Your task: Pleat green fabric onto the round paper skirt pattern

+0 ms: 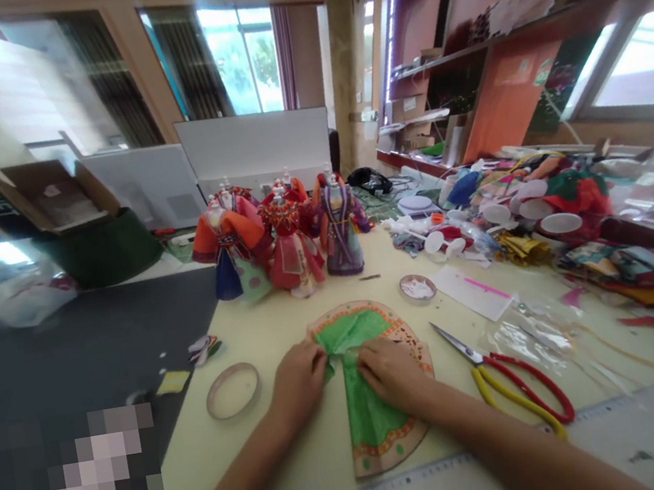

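The green cloth (367, 414), long axis running forward, is held between the left hand (297, 387) and right hand (392, 374), fingers together, apparently clamped on it.

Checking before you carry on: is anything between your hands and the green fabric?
Nothing visible: your left hand and right hand both rest directly on the green fabric, which lies on a fan-shaped patterned backing.
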Demonstrator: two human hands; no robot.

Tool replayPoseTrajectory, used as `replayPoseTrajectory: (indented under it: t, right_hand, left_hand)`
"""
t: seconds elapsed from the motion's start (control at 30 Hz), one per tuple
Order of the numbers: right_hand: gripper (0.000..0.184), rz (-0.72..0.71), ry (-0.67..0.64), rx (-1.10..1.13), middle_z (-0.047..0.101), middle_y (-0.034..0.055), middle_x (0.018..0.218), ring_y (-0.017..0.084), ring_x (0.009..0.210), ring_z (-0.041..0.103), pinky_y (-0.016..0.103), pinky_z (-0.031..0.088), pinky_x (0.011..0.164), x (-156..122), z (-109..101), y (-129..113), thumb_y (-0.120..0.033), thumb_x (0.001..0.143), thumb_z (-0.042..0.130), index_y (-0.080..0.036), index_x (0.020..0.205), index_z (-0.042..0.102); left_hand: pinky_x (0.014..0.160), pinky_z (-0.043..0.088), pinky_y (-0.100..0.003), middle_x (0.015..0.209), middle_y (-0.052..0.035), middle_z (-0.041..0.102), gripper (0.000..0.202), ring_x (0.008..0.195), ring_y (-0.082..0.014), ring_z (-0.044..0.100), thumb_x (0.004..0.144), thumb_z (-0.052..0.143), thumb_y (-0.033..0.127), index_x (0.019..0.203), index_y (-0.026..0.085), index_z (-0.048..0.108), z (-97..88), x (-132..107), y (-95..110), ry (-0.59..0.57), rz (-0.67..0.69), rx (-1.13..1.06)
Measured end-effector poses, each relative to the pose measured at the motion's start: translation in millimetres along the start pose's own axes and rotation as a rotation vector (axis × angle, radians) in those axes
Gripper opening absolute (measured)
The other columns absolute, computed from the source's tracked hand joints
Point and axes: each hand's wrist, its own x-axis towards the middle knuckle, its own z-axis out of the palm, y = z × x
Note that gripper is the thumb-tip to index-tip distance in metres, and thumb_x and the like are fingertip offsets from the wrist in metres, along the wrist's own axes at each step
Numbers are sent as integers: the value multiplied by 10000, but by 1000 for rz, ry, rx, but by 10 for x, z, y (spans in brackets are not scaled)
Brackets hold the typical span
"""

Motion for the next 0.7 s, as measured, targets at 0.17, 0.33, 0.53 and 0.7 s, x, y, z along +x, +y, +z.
replayPoseTrajectory:
  t: [0.17,0.33,0.53,0.7]
  right_hand:
    - [147,59,23,43,622,57,853,190,797,554,288,363,695,-4,29,10,-255,859,466,-178,887,587]
    - [189,97,54,54,620,72,850,241,822,545,332,347,721,59,103,-56,-334,828,529,-191,922,608]
    - [124,96,64,125,604,41,793,189,784,541,302,357,729,114,142,-71,-185,833,483,-190,777,594]
    - [94,132,99,210,601,50,871,177,792,548,274,384,699,87,129,-65,-180,818,488,-185,805,581]
  left_hand:
    - [714,415,-269,809,-48,650,175,775,-175,579,823,453,187,802,179,626,-60,-12,-9,-41,-51,-50]
    - [671,416,-250,788,-37,660,174,734,-164,591,820,455,194,800,185,628,-57,-18,6,-58,-66,-73]
    - [785,440,-319,917,-71,644,218,865,-208,576,802,483,179,981,183,607,-36,-28,5,-3,-16,-65]
    - [905,400,-360,1031,-82,595,211,1001,-224,508,801,514,199,988,180,611,16,-26,66,40,120,-53]
